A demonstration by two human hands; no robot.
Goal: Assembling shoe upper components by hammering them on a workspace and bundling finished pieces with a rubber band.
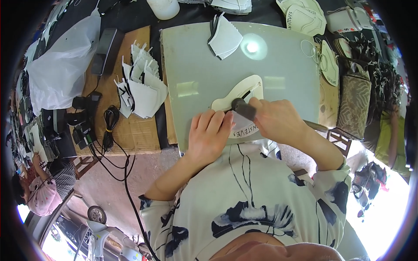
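Lying at far left is one translucent plastic bag (65, 65), then one black power adapter (106, 52), one coiled cable (110, 124) and a loose pile of white pieces (143, 93) with black edging, overlapping too much to count. On the grey work board (191, 52), near its front edge, the person's left hand (211, 132) rests with bent fingers; whether it pinches anything, I cannot tell. Just beside it lies one cream template (252, 82), with one pale piece (238, 121) on it and a black strip (246, 94) showing. Farther back sits one small stack of white pieces (225, 39), its layers not countable. Over the template is the dark head of one hammer (244, 109), its handle gripped firmly in the right hand (278, 119). At right are another cream template (329, 64) and, behind, a group of at least two templates (307, 19). Work on the single piece between the hands looks under way, not finished; whether the pile and stack are done or waiting cannot be told.
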